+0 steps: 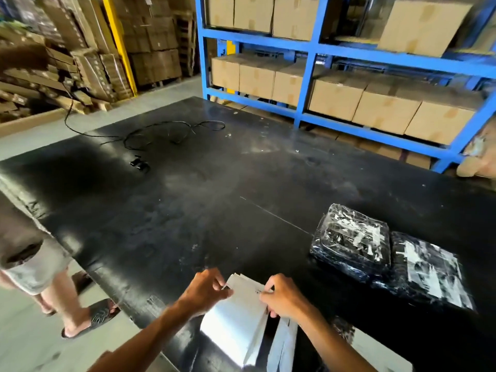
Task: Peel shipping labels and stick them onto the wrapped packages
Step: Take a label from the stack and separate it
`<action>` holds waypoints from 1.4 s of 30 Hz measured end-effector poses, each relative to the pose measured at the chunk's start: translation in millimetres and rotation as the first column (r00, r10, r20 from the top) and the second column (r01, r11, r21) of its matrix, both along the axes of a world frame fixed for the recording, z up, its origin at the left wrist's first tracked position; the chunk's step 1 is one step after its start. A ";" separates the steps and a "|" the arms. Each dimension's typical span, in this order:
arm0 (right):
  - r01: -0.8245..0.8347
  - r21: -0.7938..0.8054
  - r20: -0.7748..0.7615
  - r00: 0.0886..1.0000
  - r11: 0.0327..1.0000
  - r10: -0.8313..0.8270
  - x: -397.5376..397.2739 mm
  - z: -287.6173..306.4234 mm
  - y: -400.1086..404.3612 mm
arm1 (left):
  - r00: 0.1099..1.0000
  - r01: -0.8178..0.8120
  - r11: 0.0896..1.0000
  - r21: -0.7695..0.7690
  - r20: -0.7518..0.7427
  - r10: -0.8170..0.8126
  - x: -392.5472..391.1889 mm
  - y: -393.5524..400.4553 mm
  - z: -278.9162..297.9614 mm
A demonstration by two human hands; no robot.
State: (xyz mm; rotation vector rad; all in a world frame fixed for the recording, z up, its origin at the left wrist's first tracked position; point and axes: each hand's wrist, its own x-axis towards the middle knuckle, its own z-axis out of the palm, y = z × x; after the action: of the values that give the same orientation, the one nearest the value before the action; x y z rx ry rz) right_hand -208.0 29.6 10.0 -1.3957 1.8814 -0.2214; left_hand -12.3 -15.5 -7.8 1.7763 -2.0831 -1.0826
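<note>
Here, a stack of white label sheets (241,315) is held at the near edge of a black table (188,210). The upper left corner of the stack is pinched by the left hand (204,291), its fingers curled against the thumb. The upper right corner is pinched by the right hand (281,296), whose fingers are likewise curled round the paper. The far end of the stack is raised toward the hands, while its near end hangs over the table edge. A second strip of white sheets (281,345) is seen just beside it, under the right forearm.

Two wrapped packages (351,240) (426,269), covered in shiny black film, are laid side by side and touching on the table, to the right of the hands and apart from them. A black cable (161,130) is coiled on the far part of the table. Blue shelving (308,63) loaded with cardboard boxes (335,100) is seen behind. At the left, another person's legs (53,296) in sandals are seen beside the table.
</note>
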 end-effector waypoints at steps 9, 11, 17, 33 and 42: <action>0.297 -0.015 0.127 0.948 0.955 -0.293 10.4 -18.9 9.2 | 0.967 0.062 0.992 0.109 -0.252 -0.033 16.3 -23.2 -30.4; 0.307 -0.016 0.111 0.946 0.952 -0.303 12.1 -20.7 11.0 | 0.976 0.094 0.986 0.137 -0.209 -0.064 16.6 -22.4 -33.4; 0.309 -0.021 0.122 0.945 0.951 -0.305 14.7 -16.4 14.7 | 0.973 0.165 0.982 0.091 -0.176 -0.147 19.1 -24.8 -28.4; 0.310 -0.094 0.625 0.758 0.946 -0.187 10.5 45.4 12.6 | 0.748 0.000 0.996 0.086 -0.662 0.057 -0.1 -42.6 58.2; 0.350 -0.285 0.625 0.774 0.892 -0.104 1.0 91.7 32.0 | 0.681 -0.050 0.995 0.088 -0.726 0.098 -23.8 -53.1 81.1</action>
State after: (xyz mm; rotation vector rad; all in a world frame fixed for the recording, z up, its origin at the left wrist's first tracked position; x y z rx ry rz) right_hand -207.1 61.7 101.6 -1.1334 1.4969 -1.0896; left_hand -36.1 -68.6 73.4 1.1210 -1.4662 -1.5195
